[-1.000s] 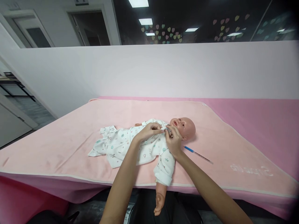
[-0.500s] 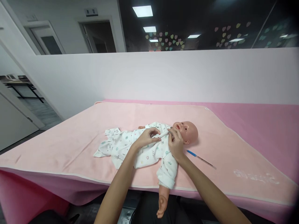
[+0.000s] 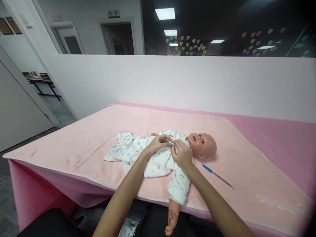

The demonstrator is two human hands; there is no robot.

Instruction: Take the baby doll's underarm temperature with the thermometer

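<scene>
A baby doll (image 3: 202, 144) lies on its back on the pale pink blanket (image 3: 74, 144), head to the right. It wears a white printed romper (image 3: 138, 153). One bare doll arm (image 3: 172, 215) hangs over the table's near edge. My left hand (image 3: 158, 143) and my right hand (image 3: 181, 154) meet at the doll's chest, both pinching the front of the romper just below the neck. What sits between the fingers is hidden.
A thin blue-tipped stick (image 3: 218, 176) lies on the blanket right of the doll's head. A darker pink cover (image 3: 276, 138) spreads to the right. A white partition wall (image 3: 172, 82) rises behind the table. An open doorway lies at far left.
My hands have slid a little down from the doll's neck to its chest, staying together on the romper. The view has shifted, so the doll sits further right.
</scene>
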